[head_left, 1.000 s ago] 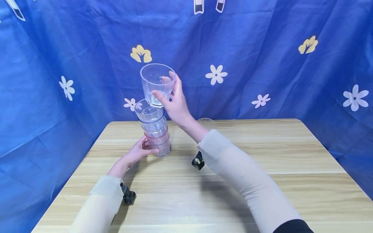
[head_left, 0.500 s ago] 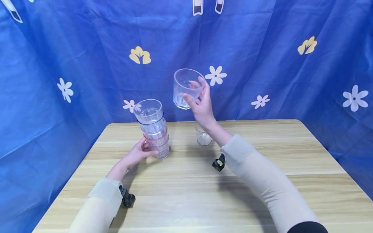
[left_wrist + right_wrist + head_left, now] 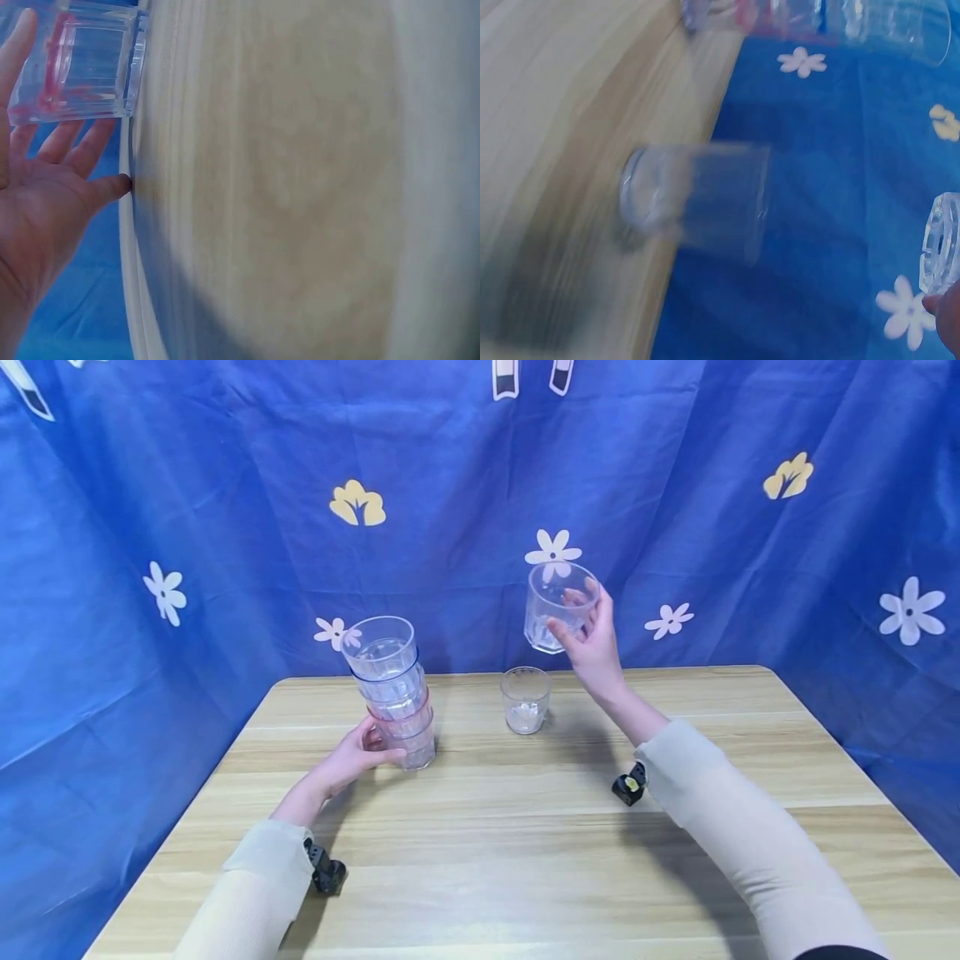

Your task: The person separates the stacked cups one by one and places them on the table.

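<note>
My left hand [image 3: 352,762] curls round the lower part of a stack of clear cups [image 3: 393,693], which stands on the table leaning slightly left. One cup in the stack shows a blue rim, a lower one a red rim. Thumb and fingers flank the stack [image 3: 94,64] in the left wrist view. Raised above the table's back edge, my right hand [image 3: 597,652] grips a single clear cup [image 3: 540,625] by its side, mouth up. Only this cup's base [image 3: 939,244] and a fingertip show in the right wrist view. Another clear cup [image 3: 525,702] stands upright on the table between both hands.
The wood-grain table [image 3: 480,860] ends at a back edge close behind the cups. A blue curtain [image 3: 465,510] with flower prints hangs behind it and along both sides. Each wrist wears a small black camera [image 3: 628,785].
My right hand has carried its cup from just above the stack to the right, past the standing cup, which is now fully in view. The left hand keeps its place on the stack.
</note>
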Tool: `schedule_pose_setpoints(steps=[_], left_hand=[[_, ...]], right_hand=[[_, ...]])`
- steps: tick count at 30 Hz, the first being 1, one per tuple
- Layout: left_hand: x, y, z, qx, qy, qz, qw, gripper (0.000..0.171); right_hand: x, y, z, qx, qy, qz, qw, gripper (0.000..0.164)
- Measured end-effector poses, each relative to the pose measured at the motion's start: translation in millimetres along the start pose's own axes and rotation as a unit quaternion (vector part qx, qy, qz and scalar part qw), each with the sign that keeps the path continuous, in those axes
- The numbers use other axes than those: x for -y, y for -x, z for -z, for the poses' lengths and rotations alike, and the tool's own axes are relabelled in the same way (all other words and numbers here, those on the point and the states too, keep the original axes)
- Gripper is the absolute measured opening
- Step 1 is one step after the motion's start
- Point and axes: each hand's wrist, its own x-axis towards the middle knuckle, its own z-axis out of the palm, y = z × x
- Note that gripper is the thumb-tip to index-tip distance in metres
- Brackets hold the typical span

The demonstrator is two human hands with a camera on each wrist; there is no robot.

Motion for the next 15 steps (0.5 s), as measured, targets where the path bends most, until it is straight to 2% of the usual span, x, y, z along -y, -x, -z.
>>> schedule_pose_setpoints(steps=[6, 10, 15], left_hand=[[1.4, -1.7, 0.8, -0.002, -0.001, 0.004, 1.0, 0.077], [2.3, -2.3, 0.5, 0.0, -0.001, 0.001, 1.0, 0.075], [2.2, -1.5, 1.0, 0.002, 0.003, 0.0, 1.0, 0.075]], right_hand=[[-15, 11, 29, 0.013, 0.058, -0.041, 0.997, 0.078], [-27, 23, 44, 0.036, 0.102, -0.074, 0.991, 0.081], [-42, 37, 57, 0.059, 0.145, -0.092, 0.983, 0.083]])
